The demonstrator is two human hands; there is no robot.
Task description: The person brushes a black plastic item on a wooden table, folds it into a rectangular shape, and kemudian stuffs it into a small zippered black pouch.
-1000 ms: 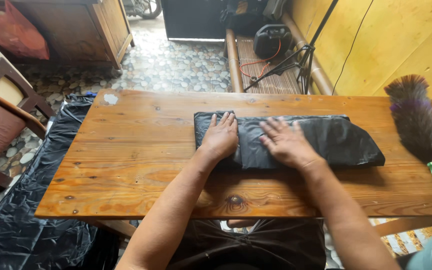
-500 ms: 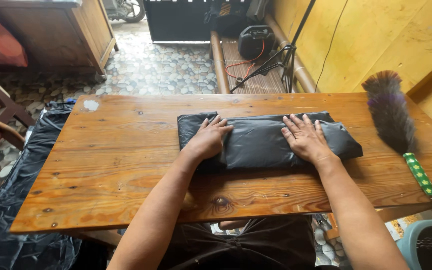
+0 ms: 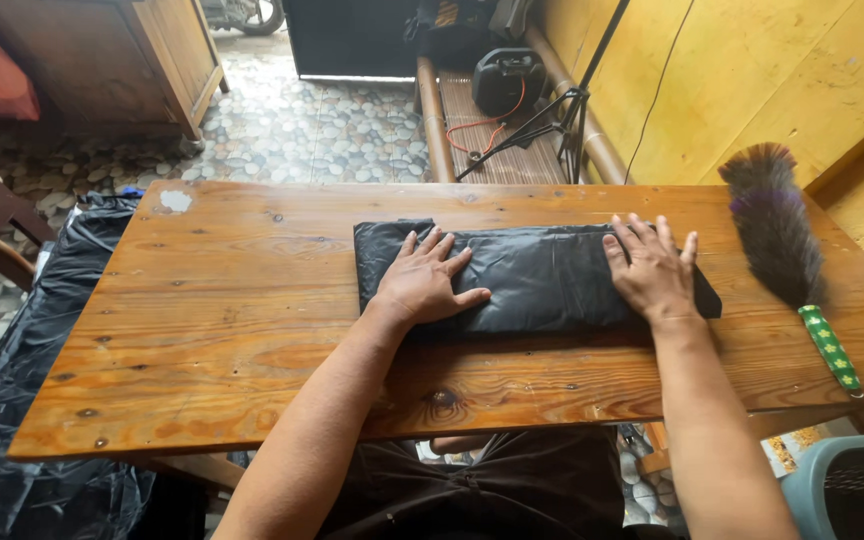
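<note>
Both hands lie flat, fingers spread — left hand (image 3: 424, 283) and right hand (image 3: 652, 268) pressing a folded black plastic sheet (image 3: 537, 277) on the wooden table (image 3: 222, 310), gripping nothing; likely a smoothing stage — another fold would need a lifted edge.

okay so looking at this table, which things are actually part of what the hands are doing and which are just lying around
In use:
folded black plastic sheet
left hand, flat on it
right hand, flat on it
wooden table

Lying about:
feather duster
loose black plastic by the table

Bare table (image 3: 222, 330) lay open left and near; a feather duster (image 3: 787, 250) blocked the right end.
</note>
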